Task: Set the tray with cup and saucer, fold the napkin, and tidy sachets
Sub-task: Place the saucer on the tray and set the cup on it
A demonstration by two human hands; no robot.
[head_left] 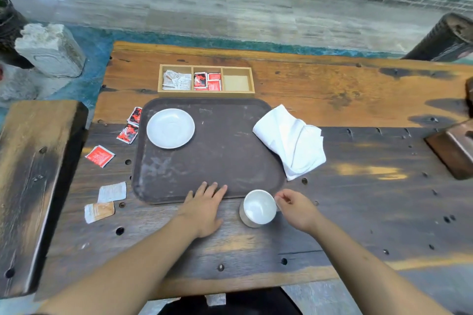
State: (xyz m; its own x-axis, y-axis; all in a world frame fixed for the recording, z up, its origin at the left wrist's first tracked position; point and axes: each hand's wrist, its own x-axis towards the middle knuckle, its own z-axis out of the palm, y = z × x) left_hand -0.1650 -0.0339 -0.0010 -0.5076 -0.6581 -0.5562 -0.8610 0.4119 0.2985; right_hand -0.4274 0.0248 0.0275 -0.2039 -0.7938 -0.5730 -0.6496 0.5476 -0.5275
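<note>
A dark brown tray [220, 156] lies on the wooden table with a white saucer [170, 128] at its far left. A white cup [258, 208] stands upright on the table just off the tray's near right corner. My right hand [298, 208] is at the cup's right side, fingers pinched at its handle. My left hand [204, 208] rests flat with spread fingers on the tray's near rim. A crumpled white napkin [291, 139] overlaps the tray's right edge. Loose sachets lie left of the tray: red ones [99, 156] [131, 125], a white one [112, 192], a tan one [98, 211].
A wooden three-compartment box [206, 81] sits behind the tray; white sachets fill its left section, red ones the middle, the right is bare. A wooden bench [30, 186] stands at left, a brown block [453, 151] at right, a stone [50, 50] far left.
</note>
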